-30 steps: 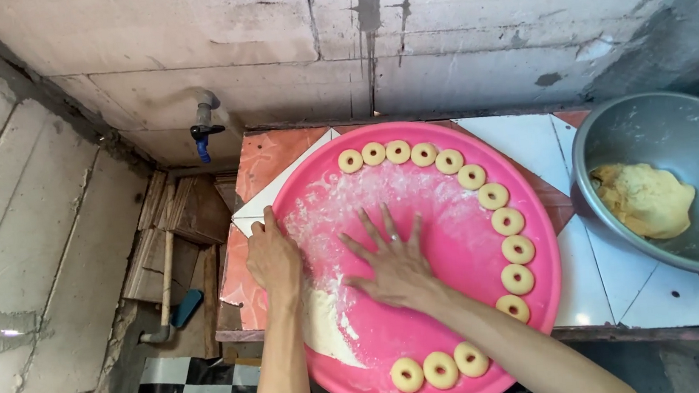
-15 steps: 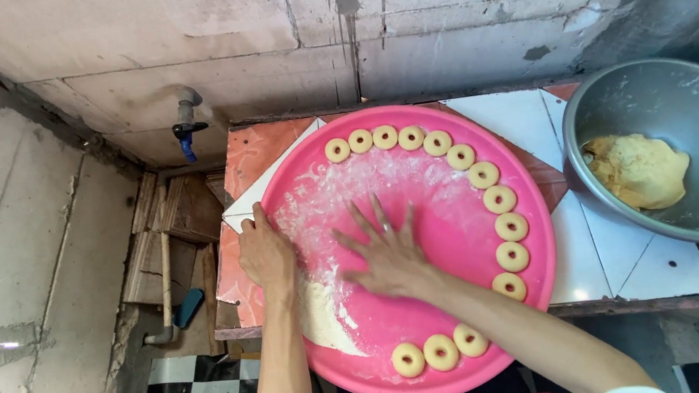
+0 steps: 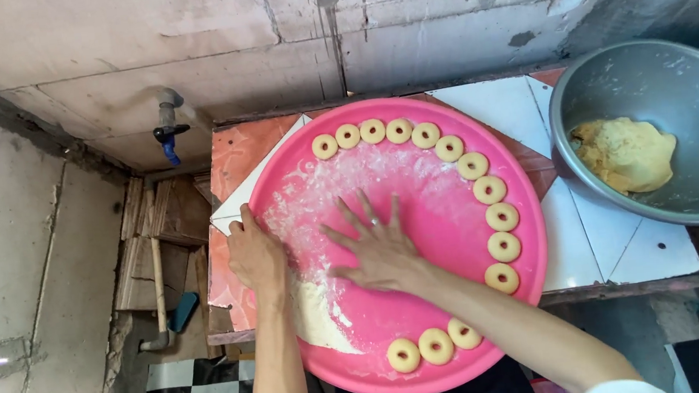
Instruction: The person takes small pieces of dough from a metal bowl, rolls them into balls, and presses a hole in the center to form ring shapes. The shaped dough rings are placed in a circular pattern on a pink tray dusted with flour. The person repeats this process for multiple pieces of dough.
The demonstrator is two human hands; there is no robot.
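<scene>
From the head view, looking straight down, your right hand lies flat on the floured middle of the large round pink plastic tray, fingers spread wide and palm down, holding nothing; a ring shows on one finger. Your left hand sits at the tray's left rim, fingers curled over the edge so that it grips the tray itself. The tray rests on a small tiled tabletop of white and orange tiles, pushed against a rough grey concrete wall, and it overhangs the table's near edge toward you. A patch of loose white flour covers the tray's left and centre, heaped thickest just below your left wrist and thinner under your right palm. Small pale ring-shaped dough pieces line the tray's rim in an arc, running from the top edge round the right side, with three more at the bottom near your right forearm; they lie just beside one another, some touching. To the right of the tray, partly on the table, stands a large grey metal bowl with a lump of yellow dough inside it, well apart from both hands. On the wall to the left is a water tap with a blue handle.
</scene>
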